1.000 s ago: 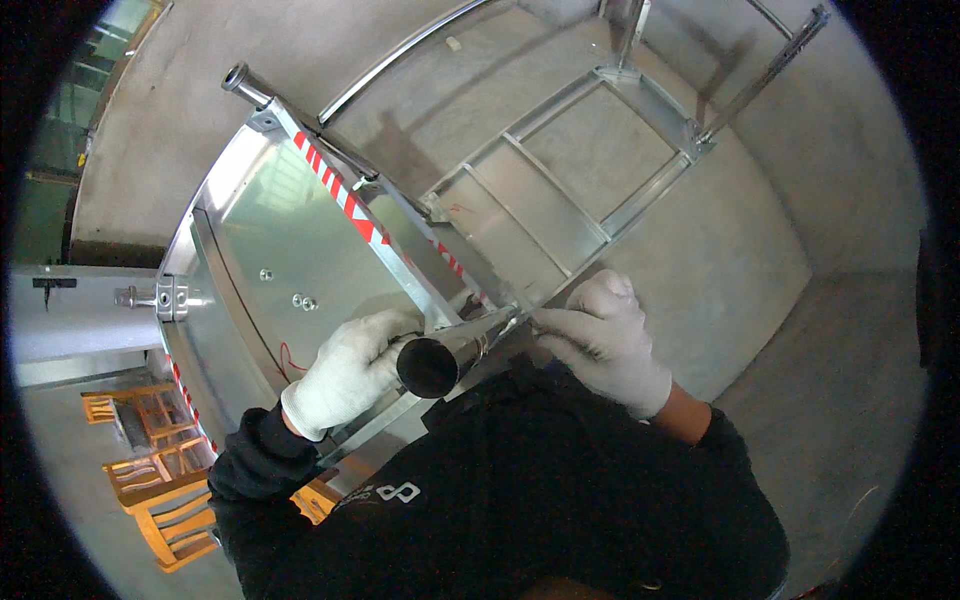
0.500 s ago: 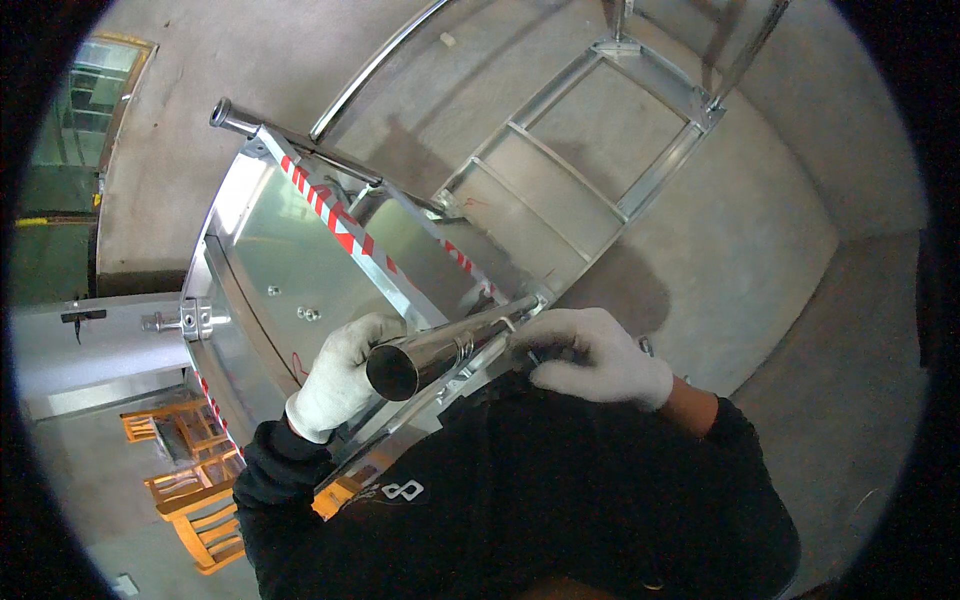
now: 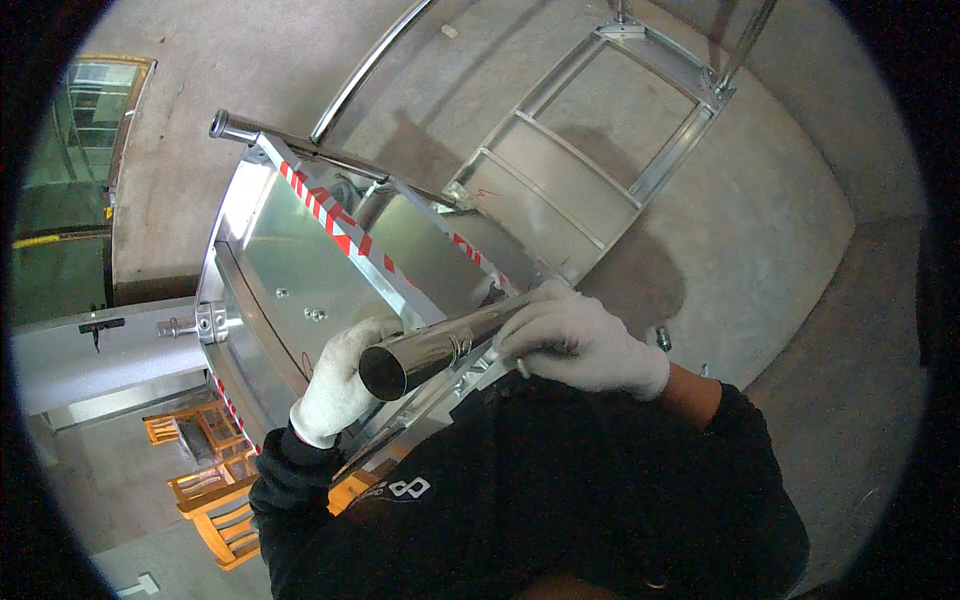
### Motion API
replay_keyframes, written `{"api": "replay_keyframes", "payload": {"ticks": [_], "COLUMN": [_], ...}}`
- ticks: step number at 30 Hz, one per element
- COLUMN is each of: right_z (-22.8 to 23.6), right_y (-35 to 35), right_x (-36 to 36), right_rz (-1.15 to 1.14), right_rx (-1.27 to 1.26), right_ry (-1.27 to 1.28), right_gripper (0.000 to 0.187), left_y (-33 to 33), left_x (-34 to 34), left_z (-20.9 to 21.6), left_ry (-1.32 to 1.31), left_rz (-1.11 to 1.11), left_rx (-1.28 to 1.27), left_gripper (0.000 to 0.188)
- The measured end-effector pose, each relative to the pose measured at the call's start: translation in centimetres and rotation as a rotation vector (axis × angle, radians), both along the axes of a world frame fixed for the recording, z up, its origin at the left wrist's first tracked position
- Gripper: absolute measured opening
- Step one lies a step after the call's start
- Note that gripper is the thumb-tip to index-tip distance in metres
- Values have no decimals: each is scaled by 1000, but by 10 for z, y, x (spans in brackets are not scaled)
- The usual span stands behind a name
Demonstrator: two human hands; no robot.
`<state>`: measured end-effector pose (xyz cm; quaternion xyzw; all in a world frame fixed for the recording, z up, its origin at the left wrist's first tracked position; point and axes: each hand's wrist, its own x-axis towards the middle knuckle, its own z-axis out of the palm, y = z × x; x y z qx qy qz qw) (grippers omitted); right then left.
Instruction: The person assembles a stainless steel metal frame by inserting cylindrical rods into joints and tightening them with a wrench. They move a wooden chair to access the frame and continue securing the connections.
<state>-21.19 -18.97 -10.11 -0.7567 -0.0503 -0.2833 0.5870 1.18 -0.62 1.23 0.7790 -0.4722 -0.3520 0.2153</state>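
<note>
A wide, polished steel tube [image 3: 430,355] runs slantwise in front of my chest, its round open end toward the lower left. My left hand [image 3: 340,385], in a white knit glove, grips the tube beside that end; some fingers are hidden behind it. The other white-gloved hand, my right hand [image 3: 585,345], lies over the tube's farther part with its fingers bent round it. Whether anything small sits under those fingers cannot be made out. Beyond the tube slope metal bars [image 3: 345,235] with red and white striped tape.
A metal-sheeted frame [image 3: 290,255] stands at the left, with a bracket [image 3: 207,322] on its side. A welded metal frame [image 3: 575,190] reaches out at the far right. Small metal fittings [image 3: 663,339] are near my right wrist. Wooden chairs [image 3: 222,520] stand lower left.
My right hand has moved up and over the tube, its fingers now bending across it. My left hand keeps its hold at the open end. The view has shifted slightly.
</note>
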Motion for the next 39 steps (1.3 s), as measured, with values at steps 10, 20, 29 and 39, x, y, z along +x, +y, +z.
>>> {"api": "replay_keyframes", "payload": {"ticks": [10, 20, 29, 39], "right_z": [12, 10, 7, 12], "right_y": [5, 7, 5, -5], "right_x": [4, 13, 22, 25], "right_rz": [-44, -124, -135, -58], "right_rx": [-100, -285, -445, -490], "right_ry": [266, 55, -71, -74], "right_gripper": [22, 26, 24, 21], "left_y": [-13, -15, -14, -13], "left_x": [3, 12, 9, 9], "left_z": [11, 7, 6, 3], "left_ry": [-63, -10, -39, -17], "left_rz": [-153, -191, -187, -184], "left_rx": [107, 132, 109, 82], "left_gripper": [32, 31, 31, 35]}}
